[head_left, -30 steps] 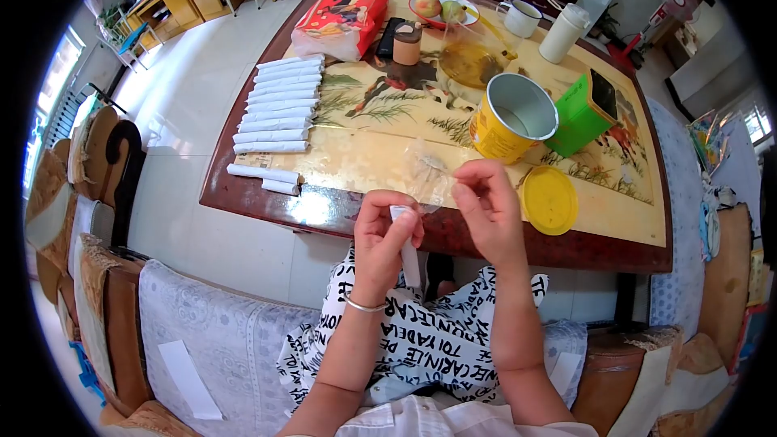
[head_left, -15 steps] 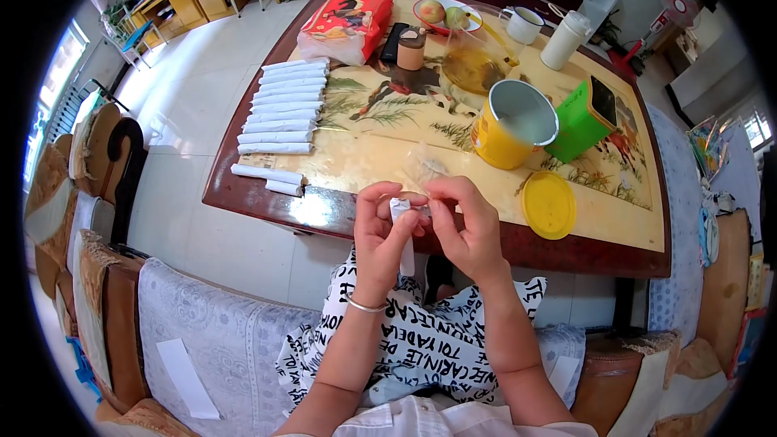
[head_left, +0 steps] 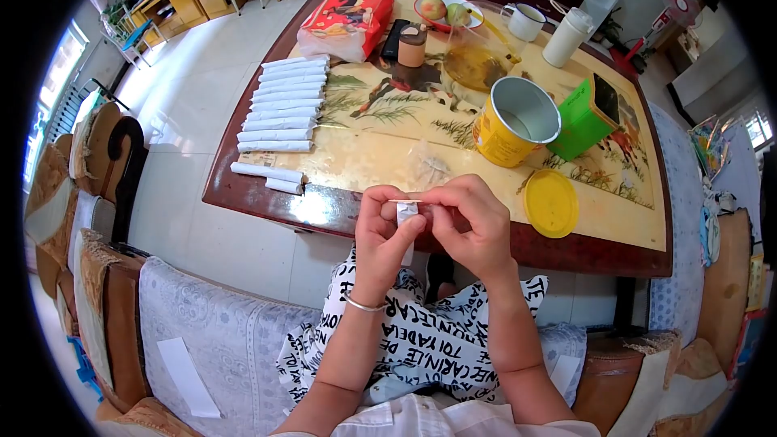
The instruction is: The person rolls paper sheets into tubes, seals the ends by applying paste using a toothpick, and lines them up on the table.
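My left hand (head_left: pixel 379 231) is closed on a white paper roll (head_left: pixel 407 212), which stands upright with its top end between thumb and fingers. A thin, pale stick (head_left: pixel 402 201) lies level across that top end. My right hand (head_left: pixel 468 222) pinches the stick's right end, close beside the left fingers. At the table's left, several white paper rolls (head_left: pixel 283 105) lie side by side in a column. Two shorter rolls (head_left: pixel 269 173) lie nearer the front edge. Just beyond my hands is a small clear plastic bag (head_left: pixel 430 168), its contents hard to make out.
On the wooden table (head_left: pixel 356 170) stand a yellow can (head_left: pixel 492 133), its yellow lid (head_left: pixel 551 204), a green tin (head_left: pixel 584 121), a red bag (head_left: pixel 348 20), a fruit plate (head_left: pixel 421 10), a white mug (head_left: pixel 524 24) and a white bottle (head_left: pixel 568 39). Paper strips (head_left: pixel 188 376) lie on the sofa.
The thin stick now shows level across the roll's top, where it was hardly visible before. My right hand has shifted slightly right, with its fingers curled closer together.
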